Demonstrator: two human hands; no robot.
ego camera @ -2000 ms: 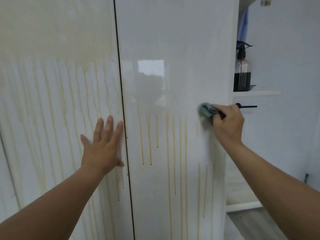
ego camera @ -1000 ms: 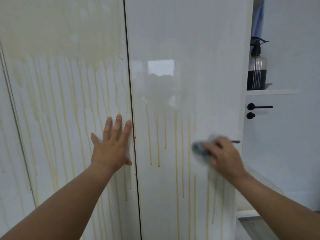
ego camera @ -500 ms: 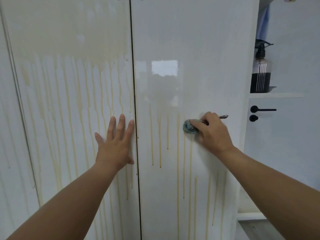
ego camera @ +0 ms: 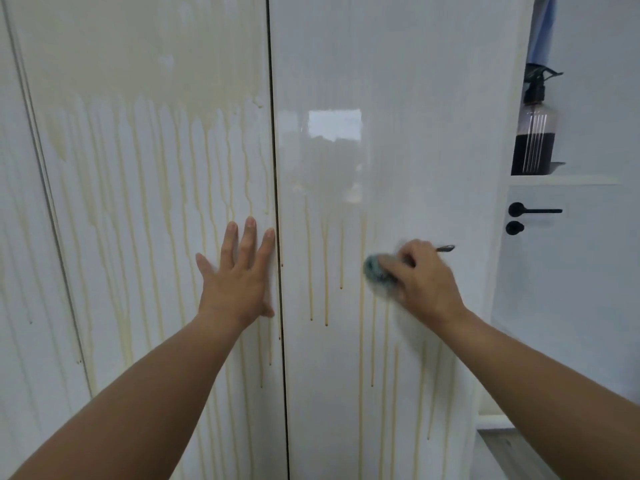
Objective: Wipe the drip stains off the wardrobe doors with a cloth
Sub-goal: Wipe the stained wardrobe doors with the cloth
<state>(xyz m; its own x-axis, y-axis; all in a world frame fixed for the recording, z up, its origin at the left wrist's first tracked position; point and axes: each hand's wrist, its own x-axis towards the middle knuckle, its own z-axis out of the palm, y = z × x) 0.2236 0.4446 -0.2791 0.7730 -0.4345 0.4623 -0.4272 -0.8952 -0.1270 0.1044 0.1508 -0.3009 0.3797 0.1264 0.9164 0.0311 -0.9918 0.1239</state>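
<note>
Two glossy white wardrobe doors fill the view. The left door (ego camera: pixel 145 202) carries a broad yellowish smear up high and many drip streaks below. The right door (ego camera: pixel 408 133) is clean above, with yellow drips (ego camera: pixel 325 271) from mid-height down. My left hand (ego camera: pixel 239 275) lies flat on the left door beside the gap, fingers straight and spread. My right hand (ego camera: pixel 422 282) grips a bunched grey-green cloth (ego camera: pixel 377 271) and presses it on the right door's streaks; the cloth is motion-blurred.
A dark spray bottle (ego camera: pixel 535 133) stands on a white shelf (ego camera: pixel 561 180) to the right of the wardrobe. Below it is a white door with a black lever handle (ego camera: pixel 533 211) and lock knob (ego camera: pixel 514 227). A strip of floor (ego camera: pixel 502 452) shows at the bottom right.
My right hand has moved the cloth leftward across the right door, up and down over the streaks, and now sits slightly lower than half a second ago. My left hand stays flat on the left door.
</note>
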